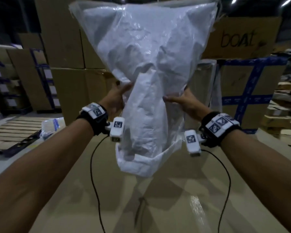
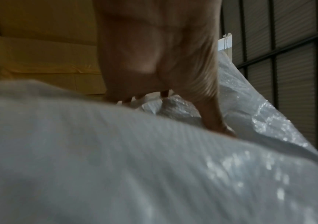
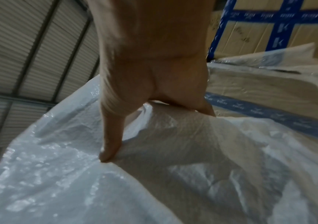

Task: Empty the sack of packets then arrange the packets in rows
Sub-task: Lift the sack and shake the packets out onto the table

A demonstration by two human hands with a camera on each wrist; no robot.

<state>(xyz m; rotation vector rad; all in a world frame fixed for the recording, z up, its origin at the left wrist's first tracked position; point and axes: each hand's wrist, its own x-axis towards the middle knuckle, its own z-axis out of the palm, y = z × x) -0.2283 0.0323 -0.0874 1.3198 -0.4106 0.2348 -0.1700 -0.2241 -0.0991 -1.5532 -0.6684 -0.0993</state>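
Note:
I hold a large white woven sack [image 1: 149, 56] up in the air over a cardboard box top [image 1: 158, 199]. Its wide end points up and its folded open end [image 1: 136, 163] hangs down. My left hand [image 1: 118, 96] grips the sack's narrow middle from the left, thumb in front and fingers behind. From the right, my right hand [image 1: 180, 100] grips the same spot. The left wrist view shows my left hand [image 2: 154, 60] on the sack [image 2: 154, 166]. In the right wrist view, my right hand [image 3: 150, 60] pinches a fold of the sack [image 3: 173, 166]. One clear packet [image 1: 52, 125] with blue print lies at the left.
Tall stacks of cardboard boxes [image 1: 71, 47] stand behind the sack. A box marked "boat" [image 1: 238, 37] sits at the upper right above a blue-taped box [image 1: 252, 98]. A wooden pallet [image 1: 12, 132] lies at the left. Black cables [image 1: 94, 174] hang from both wrists.

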